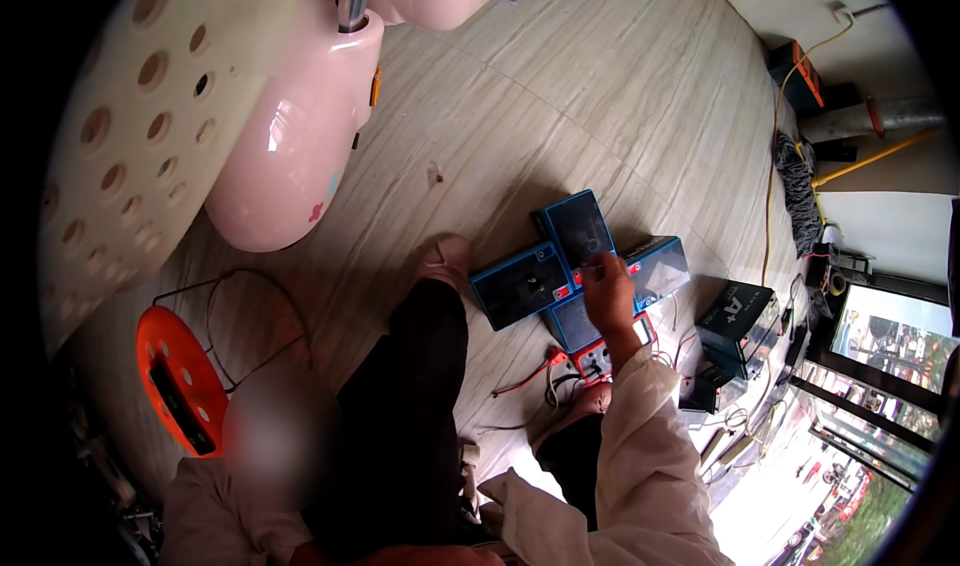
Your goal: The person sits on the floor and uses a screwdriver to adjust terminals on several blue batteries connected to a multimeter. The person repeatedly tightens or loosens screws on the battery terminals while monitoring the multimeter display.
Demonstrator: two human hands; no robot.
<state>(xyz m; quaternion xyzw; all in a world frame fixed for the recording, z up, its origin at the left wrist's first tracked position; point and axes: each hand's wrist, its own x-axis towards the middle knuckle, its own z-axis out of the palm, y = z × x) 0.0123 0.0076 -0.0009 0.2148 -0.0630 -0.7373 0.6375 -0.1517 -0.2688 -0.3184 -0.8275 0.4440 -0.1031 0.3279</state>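
Observation:
My right hand reaches down over a cluster of blue-cased batteries with dark tops on the floor. Its fingers are drawn together near the red terminal of the far battery; what they pinch is too small to tell. Left of the hand lies a second battery, and to its right is another. A nearer battery is partly covered by the hand. Just below sits a red meter with leads. My left forearm crosses the lower edge, its fingers hidden.
A pink scooter-like body and a cream panel with holes stand at the left. An orange stool seat on wire legs is nearer. Dark batteries and loose cables lie at the right, beside a glass door.

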